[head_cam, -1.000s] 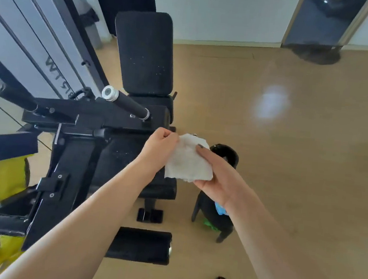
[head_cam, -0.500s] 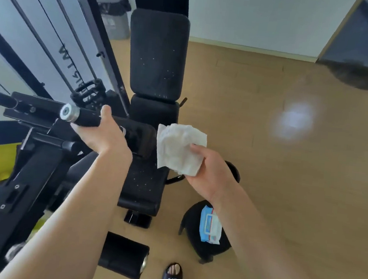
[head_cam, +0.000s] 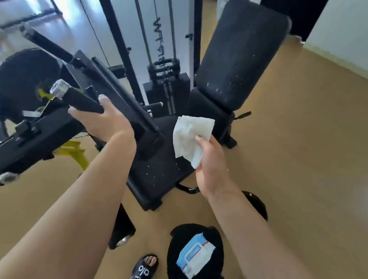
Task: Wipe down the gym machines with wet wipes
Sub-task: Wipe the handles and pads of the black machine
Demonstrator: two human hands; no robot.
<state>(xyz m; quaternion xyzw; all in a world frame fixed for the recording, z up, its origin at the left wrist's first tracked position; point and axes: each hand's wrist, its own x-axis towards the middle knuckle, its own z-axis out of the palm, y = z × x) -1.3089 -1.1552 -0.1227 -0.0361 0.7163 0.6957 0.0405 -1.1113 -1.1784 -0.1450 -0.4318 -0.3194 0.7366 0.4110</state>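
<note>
Two hands busy: left hand curls round the handle; right hand pinches the wet wipe just right of it. Risk: the lever swings if the grip slips.

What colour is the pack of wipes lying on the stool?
The pack of wipes is white and blue with a red trim, clearest in the head view.

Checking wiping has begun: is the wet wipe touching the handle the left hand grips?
No, the wet wipe hangs from the right hand, apart from the handle in the left hand.
</note>
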